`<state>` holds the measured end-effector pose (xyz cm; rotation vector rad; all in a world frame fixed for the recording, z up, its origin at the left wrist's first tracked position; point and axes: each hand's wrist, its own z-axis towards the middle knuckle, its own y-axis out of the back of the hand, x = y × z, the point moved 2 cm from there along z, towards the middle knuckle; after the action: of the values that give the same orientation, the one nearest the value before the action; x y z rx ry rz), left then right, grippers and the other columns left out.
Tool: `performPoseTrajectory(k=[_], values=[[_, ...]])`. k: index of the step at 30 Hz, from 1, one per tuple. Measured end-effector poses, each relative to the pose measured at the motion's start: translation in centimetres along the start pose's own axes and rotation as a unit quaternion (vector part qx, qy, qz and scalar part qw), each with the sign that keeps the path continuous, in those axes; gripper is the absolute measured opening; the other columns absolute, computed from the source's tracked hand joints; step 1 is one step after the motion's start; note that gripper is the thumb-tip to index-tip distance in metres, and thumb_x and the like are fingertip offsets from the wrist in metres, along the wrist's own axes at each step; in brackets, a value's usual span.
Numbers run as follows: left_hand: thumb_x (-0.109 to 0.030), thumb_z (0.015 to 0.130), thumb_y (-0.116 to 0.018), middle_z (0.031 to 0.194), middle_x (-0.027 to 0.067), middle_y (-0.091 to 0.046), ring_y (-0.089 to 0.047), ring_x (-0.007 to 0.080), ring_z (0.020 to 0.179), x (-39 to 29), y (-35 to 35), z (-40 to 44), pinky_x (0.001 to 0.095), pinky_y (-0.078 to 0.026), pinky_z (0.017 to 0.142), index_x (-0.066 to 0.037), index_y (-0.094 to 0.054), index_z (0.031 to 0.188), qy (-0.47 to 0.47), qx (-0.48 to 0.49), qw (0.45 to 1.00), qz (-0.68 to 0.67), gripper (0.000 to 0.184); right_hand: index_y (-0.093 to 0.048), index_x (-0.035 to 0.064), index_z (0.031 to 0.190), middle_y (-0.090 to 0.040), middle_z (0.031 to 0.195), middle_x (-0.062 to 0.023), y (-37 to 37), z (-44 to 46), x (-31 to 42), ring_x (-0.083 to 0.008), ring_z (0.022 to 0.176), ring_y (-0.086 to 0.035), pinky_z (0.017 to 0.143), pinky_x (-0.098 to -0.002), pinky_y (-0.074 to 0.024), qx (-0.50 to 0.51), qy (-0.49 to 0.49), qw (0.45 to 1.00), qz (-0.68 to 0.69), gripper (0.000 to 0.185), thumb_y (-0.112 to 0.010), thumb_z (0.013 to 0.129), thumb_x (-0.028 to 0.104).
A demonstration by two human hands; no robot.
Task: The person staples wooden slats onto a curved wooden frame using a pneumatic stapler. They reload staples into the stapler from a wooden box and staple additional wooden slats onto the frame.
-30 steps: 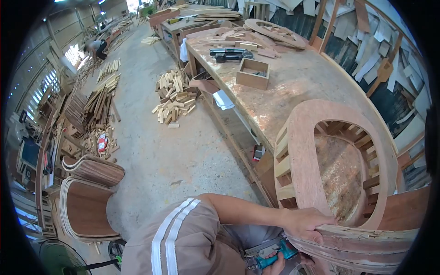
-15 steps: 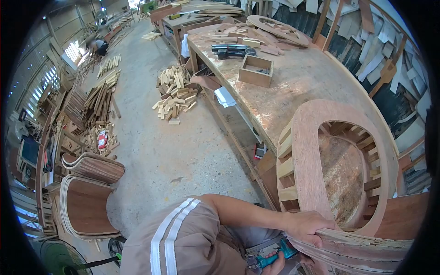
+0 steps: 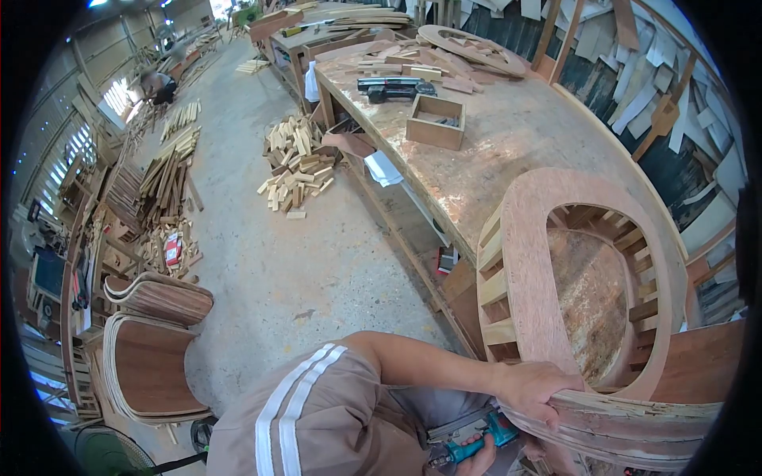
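My left hand [image 3: 540, 390] is closed over the edge of a stack of curved plywood panels [image 3: 627, 428], fingers wrapped round its near end. Below it, at the bottom of the view, my right hand [image 3: 478, 458] grips a teal and black power tool [image 3: 498, 431]. The tool sits close beside the panel stack, and its working end is hidden. Just beyond my left hand, an oval wooden frame [image 3: 528, 270] with short slats between its two rings rests on the workbench [image 3: 516, 151].
On the bench stand a small wooden box [image 3: 436, 123], a dark nail-gun-like tool [image 3: 395, 89] and thin wood pieces. Wood blocks [image 3: 298, 163] are heaped on the floor. Curved panels [image 3: 155, 365] and a fan [image 3: 111, 452] stand at left. Another person [image 3: 163, 86] is far back.
The view has shifted slightly, so the bench and floor items sit a little further left. Both hands keep their grips on the panels and the tool.
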<state>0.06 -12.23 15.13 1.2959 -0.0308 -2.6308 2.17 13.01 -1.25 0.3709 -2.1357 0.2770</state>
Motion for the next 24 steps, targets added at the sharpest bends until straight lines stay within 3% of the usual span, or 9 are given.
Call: performPoseTrajectory(k=[1,2,4,5,11,13,20,24], values=[[-0.066,0.080,-0.067,0.095,0.0202,-0.067,-0.065,0.0415,0.091,0.1,0.0,0.0,0.0459,-0.050,0.075,0.001,-0.055,0.114,-0.003,-0.001,1.000,-0.006,0.076,-0.057,0.0031,0.130,-0.061,0.120,-0.0103,-0.1,-0.2,-0.1,-0.0241,0.101,-0.059,0.084,-0.0403,-0.0524,0.058,0.099,0.992,-0.043,0.043,-0.057,0.096,0.030],[-0.066,0.080,-0.067,0.095,0.0202,-0.067,-0.065,0.0415,0.091,0.2,0.0,-0.1,0.0459,-0.050,0.075,0.001,-0.055,0.114,-0.003,-0.002,1.000,-0.005,0.076,-0.057,0.0031,0.130,-0.061,0.120,-0.0103,0.0,0.2,-0.1,-0.0241,0.101,-0.059,0.084,-0.0403,-0.0524,0.060,0.099,0.992,-0.044,0.043,-0.057,0.096,0.030],[-0.064,0.084,-0.064,0.094,0.0220,-0.065,-0.063,0.0444,0.090,0.2,-0.1,-0.2,0.0479,-0.049,0.074,0.002,-0.051,0.116,-0.011,-0.009,1.000,0.011,0.074,-0.053,-0.0014,0.132,-0.062,0.114,-0.0164,-0.7,1.0,0.4,-0.0260,0.095,-0.060,0.079,-0.0380,-0.0525,-0.053,-0.122,0.985,0.109,0.045,-0.062,0.093,0.019],[-0.064,0.084,-0.064,0.094,0.0220,-0.065,-0.063,0.0444,0.090,0.3,0.0,-0.1,0.0479,-0.049,0.074,0.002,-0.051,0.116,-0.012,-0.012,1.000,0.013,0.074,-0.053,-0.0013,0.132,-0.062,0.113,-0.0162,-1.0,1.1,0.7,-0.0259,0.094,-0.060,0.078,-0.0379,-0.0524,-0.074,-0.148,0.980,0.115,0.045,-0.062,0.093,0.019],[-0.045,0.086,-0.070,0.093,0.0250,-0.064,-0.060,0.0480,0.090,-0.9,0.7,-0.2,0.0509,-0.047,0.074,0.002,-0.046,0.118,-0.011,0.014,1.000,0.002,0.062,-0.053,-0.0005,0.128,-0.062,0.108,-0.0152,-2.1,1.9,1.3,-0.0252,0.090,-0.060,0.075,-0.0377,-0.0521,-0.058,-0.129,0.988,0.055,0.041,-0.062,0.092,0.018],[-0.034,0.082,-0.073,0.095,0.0254,-0.063,-0.060,0.0479,0.093,-1.3,1.2,-0.1,0.0519,-0.046,0.077,0.002,-0.045,0.118,0.019,0.072,0.997,0.001,0.058,-0.054,-0.0002,0.127,-0.062,0.107,-0.0148,-2.5,2.2,1.4,-0.0249,0.089,-0.060,0.074,-0.0376,-0.0520,-0.057,-0.128,0.989,0.047,0.040,-0.062,0.092,0.018],[-0.028,0.079,-0.074,0.098,0.0259,-0.063,-0.059,0.0477,0.098,-1.4,2.3,0.3,0.0533,-0.045,0.083,0.002,-0.044,0.120,-0.004,0.137,0.988,0.064,0.059,-0.054,0.0006,0.123,-0.062,0.101,-0.0136,-3.5,2.7,1.8,-0.0241,0.084,-0.060,0.071,-0.0373,-0.0517,-0.059,-0.130,0.989,0.041,0.035,-0.062,0.092,0.016],[-0.036,0.079,-0.075,0.096,0.0264,-0.064,-0.060,0.0480,0.095,-0.5,1.7,0.2,0.0536,-0.046,0.079,0.002,-0.045,0.120,0.000,0.133,0.989,0.067,0.063,-0.055,0.0011,0.120,-0.062,0.098,-0.0130,-3.5,2.5,1.7,-0.0236,0.081,-0.060,0.069,-0.0371,-0.0515,-0.071,-0.126,0.989,0.043,0.033,-0.062,0.092,0.015]])
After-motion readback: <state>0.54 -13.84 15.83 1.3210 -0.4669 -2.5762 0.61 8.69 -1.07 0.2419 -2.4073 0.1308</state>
